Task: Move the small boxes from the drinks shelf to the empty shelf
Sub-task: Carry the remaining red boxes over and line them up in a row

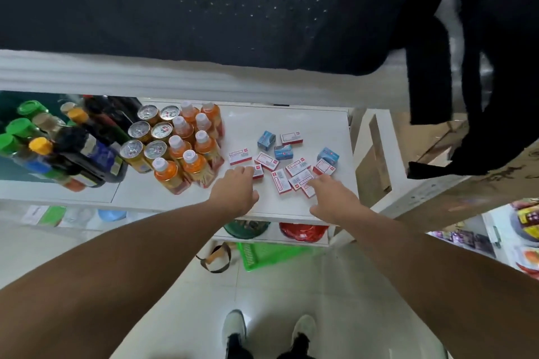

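Small red-and-white cardboard boxes [294,172] lie scattered flat on the right half of the white laminate drinks shelf [320,125], with three small blue boxes [282,151] mixed in behind them. To their left stand orange plastic drink bottles with white caps [189,151] and gold pull-tab cans [148,137], packed close together. The left hand [236,191] reaches over the shelf edge, fingers loosely spread, its fingertips touching one red-and-white box at the near left of the scatter. The right hand [329,197] lies over the near right boxes, fingers extended; whether it pinches one is hard to tell. A green plastic basket [271,253] sits on the tiled floor below.
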A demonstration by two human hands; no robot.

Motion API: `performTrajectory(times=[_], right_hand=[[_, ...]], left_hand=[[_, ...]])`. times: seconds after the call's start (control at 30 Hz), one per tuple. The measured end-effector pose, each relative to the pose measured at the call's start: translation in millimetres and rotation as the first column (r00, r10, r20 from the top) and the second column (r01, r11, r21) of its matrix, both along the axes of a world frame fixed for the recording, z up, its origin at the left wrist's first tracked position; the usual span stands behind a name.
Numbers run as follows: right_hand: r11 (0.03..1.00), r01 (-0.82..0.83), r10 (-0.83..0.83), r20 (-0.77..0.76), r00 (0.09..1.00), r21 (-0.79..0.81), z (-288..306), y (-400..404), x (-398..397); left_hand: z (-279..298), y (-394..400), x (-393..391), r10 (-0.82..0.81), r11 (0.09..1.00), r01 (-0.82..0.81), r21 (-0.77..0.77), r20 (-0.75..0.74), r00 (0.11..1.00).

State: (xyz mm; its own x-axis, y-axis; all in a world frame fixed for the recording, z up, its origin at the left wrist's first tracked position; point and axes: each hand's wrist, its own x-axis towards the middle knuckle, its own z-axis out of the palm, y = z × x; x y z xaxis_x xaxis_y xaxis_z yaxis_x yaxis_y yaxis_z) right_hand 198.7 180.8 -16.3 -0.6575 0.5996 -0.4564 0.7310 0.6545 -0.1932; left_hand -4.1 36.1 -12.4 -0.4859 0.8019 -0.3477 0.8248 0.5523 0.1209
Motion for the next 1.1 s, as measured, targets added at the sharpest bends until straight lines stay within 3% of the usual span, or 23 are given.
performTrajectory(times=[0.27, 0.4, 0.6, 1.1], right_hand=[[0.986, 0.003, 0.001, -0.023, 1.000, 0.169, -40.0, 20.7, -19.8], [0.964, 0.020, -0.008, -0.048, 0.999, 0.264, -52.0, 14.7, -14.1], [0.969, 0.002, 0.018, -0.077, 0.997, 0.246, -56.1, 3.1, 9.8], [0.981, -0.018, 0.059, -0.212, 0.976, 0.193, 28.1, -30.8, 28.1]], left_hand=[[-37.5, 23.5, -35.5, -0.056, 0.998, 0.057, 0.023, -0.017, 0.998], [-50.7, 23.3, -36.7, -0.085, 0.995, 0.090, 0.037, -0.105, 0.991], [-48.1, 13.7, -26.3, -0.030, 0.998, 0.034, 0.059, -0.066, 0.997], [49.4, -37.9, 26.0, -0.014, 0.974, 0.021, 0.227, -0.036, 0.999]])
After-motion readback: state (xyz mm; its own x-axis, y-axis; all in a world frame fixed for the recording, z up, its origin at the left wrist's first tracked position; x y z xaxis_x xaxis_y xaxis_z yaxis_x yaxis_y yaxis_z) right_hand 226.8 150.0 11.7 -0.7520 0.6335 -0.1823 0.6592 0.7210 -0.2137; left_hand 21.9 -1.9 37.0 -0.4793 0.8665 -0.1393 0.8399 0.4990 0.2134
